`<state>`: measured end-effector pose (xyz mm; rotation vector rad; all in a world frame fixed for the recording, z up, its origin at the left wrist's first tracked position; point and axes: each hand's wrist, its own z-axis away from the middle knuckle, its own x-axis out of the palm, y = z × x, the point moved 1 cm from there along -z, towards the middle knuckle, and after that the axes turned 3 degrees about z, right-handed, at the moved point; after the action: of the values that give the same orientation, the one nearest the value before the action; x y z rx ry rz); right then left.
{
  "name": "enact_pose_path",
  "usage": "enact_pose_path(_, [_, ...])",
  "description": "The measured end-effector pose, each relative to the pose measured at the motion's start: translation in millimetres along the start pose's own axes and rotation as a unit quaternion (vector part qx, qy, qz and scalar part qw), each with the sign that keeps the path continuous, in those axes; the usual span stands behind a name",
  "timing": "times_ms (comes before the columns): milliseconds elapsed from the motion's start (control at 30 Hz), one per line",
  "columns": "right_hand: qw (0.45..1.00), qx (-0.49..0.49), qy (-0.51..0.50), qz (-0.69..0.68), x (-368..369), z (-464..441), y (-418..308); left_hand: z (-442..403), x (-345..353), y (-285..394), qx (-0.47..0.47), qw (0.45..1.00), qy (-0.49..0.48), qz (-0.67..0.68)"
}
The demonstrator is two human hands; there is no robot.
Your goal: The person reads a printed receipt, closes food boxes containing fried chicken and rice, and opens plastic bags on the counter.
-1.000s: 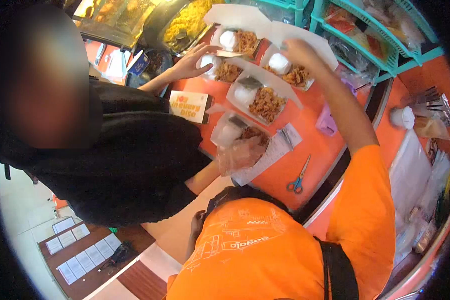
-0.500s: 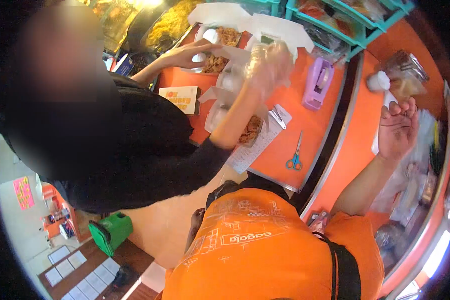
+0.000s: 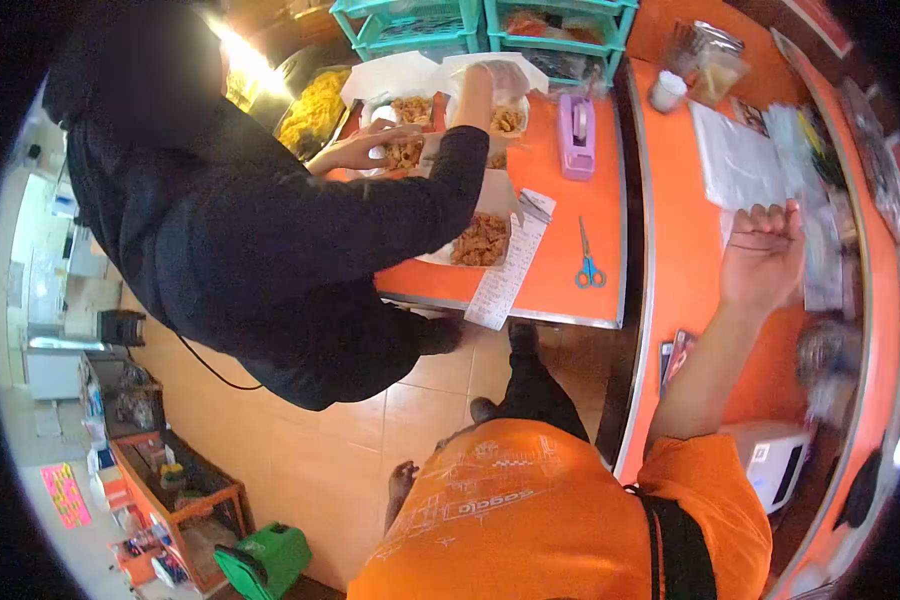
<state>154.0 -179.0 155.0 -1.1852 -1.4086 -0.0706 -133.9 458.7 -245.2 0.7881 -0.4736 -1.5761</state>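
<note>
My right hand (image 3: pixel 763 262) is raised over the right-hand counter, palm toward me and fingers loosely curled, with nothing in the palm. Clear plastic bags (image 3: pixel 740 155) lie just beyond it. Low beside my orange shirt hangs my left hand (image 3: pixel 402 482), small and dark, its fingers too unclear to read. Across the orange table (image 3: pixel 560 290), a co-worker's hand (image 3: pixel 365 150) is at a paper box of fried food (image 3: pixel 403 153). The co-worker's other hand (image 3: pixel 478 88) reaches over an open box at the back, partly blurred. Another open box of fried pieces (image 3: pixel 480 240) sits nearer.
A purple tape dispenser (image 3: pixel 576 140), blue-handled scissors (image 3: pixel 590 268) and a long receipt (image 3: pixel 510 270) lie on the table. Teal racks (image 3: pixel 555 35) stand behind it. A dark gap (image 3: pixel 625 250) separates table and counter. The co-worker's black-sleeved body (image 3: pixel 300 230) fills the left.
My view has swung, showing more floor and the room at left. The co-worker leans further over the boxes, one arm now across the nearer ones. My right hand keeps its loose curl.
</note>
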Motion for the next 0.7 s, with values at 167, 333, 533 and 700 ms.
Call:
enact_pose_path(167, [0.974, 0.05, 0.115, 0.188, -20.2, 115.1, 72.7, 13.4, -69.1, -148.2, -0.008, 0.998, -0.026, -0.048])
enact_pose_path(333, [0.87, 0.331, 0.127, 0.343, -55.4, 236.9, 175.5, 51.6, -96.7, -172.4, -0.053, 0.998, 0.017, -0.04])
enact_pose_path(533, [0.797, 0.22, -0.019, 0.562, -87.2, 237.1, 274.5, 58.0, -115.4, -178.4, -0.036, 0.999, 0.031, -0.023])
enact_pose_path(700, [0.702, 0.081, -0.051, 0.706, -72.4, 193.5, 290.3, 52.1, -122.3, -154.7, 0.019, 0.999, 0.01, 0.026])
